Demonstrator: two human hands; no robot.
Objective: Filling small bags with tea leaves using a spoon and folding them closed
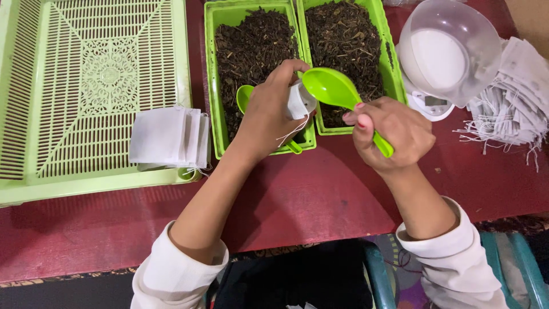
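My left hand (267, 111) holds a small white filter bag (298, 102) open over the near end of the left green tub (213, 86) of dark dried leaves. My right hand (392, 131) grips the handle of a bright green plastic spoon (331, 87), whose bowl is tipped against the bag's mouth. A second green spoon (245, 97) lies in the left tub, mostly hidden behind my left hand. The right green tub (382, 40), also full of dried leaves, stands beside the first.
A large pale green slatted tray (86, 68) on the left bears a stack of filled white bags (168, 137). At the right stand a clear bowl (452, 48) on a small white scale (432, 106) and a heap of white bags with strings (514, 97). Everything rests on a red tabletop (320, 194).
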